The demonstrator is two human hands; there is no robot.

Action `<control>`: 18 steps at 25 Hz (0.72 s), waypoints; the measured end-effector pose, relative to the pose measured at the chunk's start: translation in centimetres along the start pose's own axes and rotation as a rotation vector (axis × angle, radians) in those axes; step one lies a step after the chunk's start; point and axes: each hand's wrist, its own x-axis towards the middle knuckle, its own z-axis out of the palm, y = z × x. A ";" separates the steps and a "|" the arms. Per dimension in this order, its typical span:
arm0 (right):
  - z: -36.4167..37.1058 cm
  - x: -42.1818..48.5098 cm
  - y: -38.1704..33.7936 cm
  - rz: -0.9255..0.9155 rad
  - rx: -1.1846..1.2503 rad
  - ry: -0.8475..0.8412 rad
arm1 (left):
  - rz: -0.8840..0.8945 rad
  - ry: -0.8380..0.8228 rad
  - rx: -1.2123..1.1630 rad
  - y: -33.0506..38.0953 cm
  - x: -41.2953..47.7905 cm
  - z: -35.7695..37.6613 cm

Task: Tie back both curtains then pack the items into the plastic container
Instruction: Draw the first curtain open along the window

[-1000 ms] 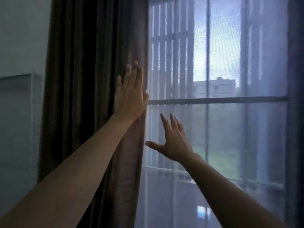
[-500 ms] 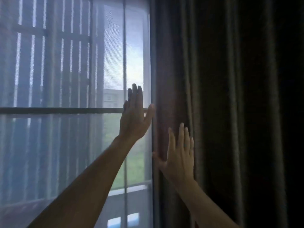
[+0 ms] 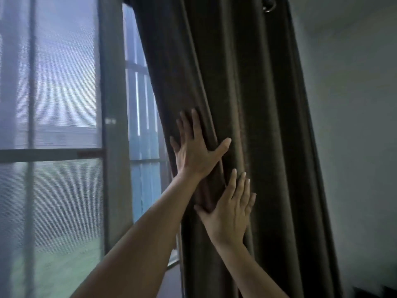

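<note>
A dark brown curtain [image 3: 253,108] hangs bunched in folds at the right side of the window, slanting from a grommet at the top. My left hand [image 3: 194,151] lies flat on the curtain's left folds, fingers straight and thumb spread. My right hand [image 3: 231,208] presses flat on the folds just below and to the right of it. Neither hand grips the fabric. No tie-back and no plastic container are in view.
A tall window [image 3: 53,147] with a sheer screen and dark frame bars fills the left half. A bare pale wall [image 3: 354,136] stands right of the curtain. Something dark shows at the bottom right corner [image 3: 373,292].
My view swung from the left curtain to the right one. Both hands moved right across the window onto the right curtain, which is now gathered close to the wall.
</note>
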 end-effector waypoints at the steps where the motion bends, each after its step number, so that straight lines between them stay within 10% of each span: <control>1: 0.4 0.5 0.8 0.015 -0.032 0.014 | 0.010 -0.019 -0.032 0.1 0.5 1.3; 18: 6.3 15.2 20.1 0.056 -0.327 0.207 | 0.167 -0.133 -0.205 7.2 10.2 26.1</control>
